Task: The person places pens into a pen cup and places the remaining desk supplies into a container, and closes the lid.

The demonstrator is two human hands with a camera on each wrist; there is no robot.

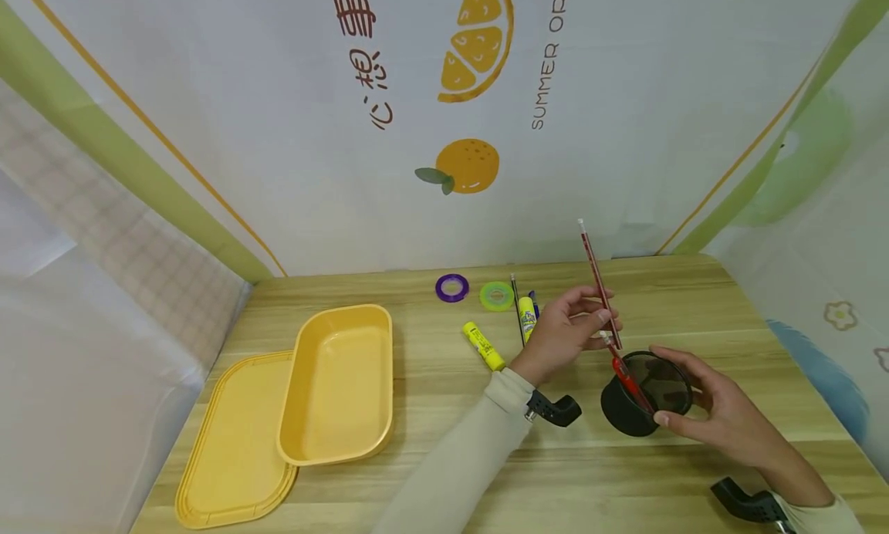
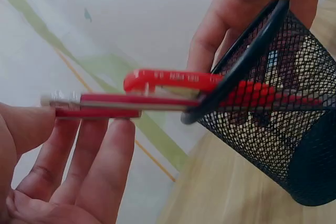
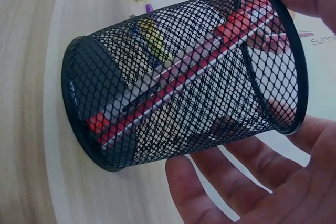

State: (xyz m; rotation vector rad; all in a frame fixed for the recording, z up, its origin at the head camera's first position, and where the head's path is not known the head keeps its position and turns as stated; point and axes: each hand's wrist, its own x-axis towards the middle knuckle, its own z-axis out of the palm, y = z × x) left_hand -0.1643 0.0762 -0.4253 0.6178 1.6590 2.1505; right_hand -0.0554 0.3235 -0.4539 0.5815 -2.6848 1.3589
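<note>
My left hand (image 1: 566, 329) pinches a red pencil (image 1: 593, 264) between thumb and fingers, its lower end just above the cup's mouth. My right hand (image 1: 722, 410) grips a black mesh pen cup (image 1: 621, 410) by the rim, tilting it toward the left hand. Inside the cup lean a red gel pen (image 2: 178, 80) and a second red pencil (image 2: 147, 102). Their upper ends stick out past the rim, close to the left fingers in the left wrist view. Through the mesh in the right wrist view, both lie slanted down to the base.
Left of the hands lie a yellow glue stick (image 1: 484, 346), another glue stick (image 1: 527, 318), a dark pencil (image 1: 517, 306), a blue pen (image 1: 533, 302), and purple (image 1: 452, 288) and green (image 1: 497, 296) tape rolls. Further left, a yellow box (image 1: 383, 434) overlaps its lid (image 1: 232, 441).
</note>
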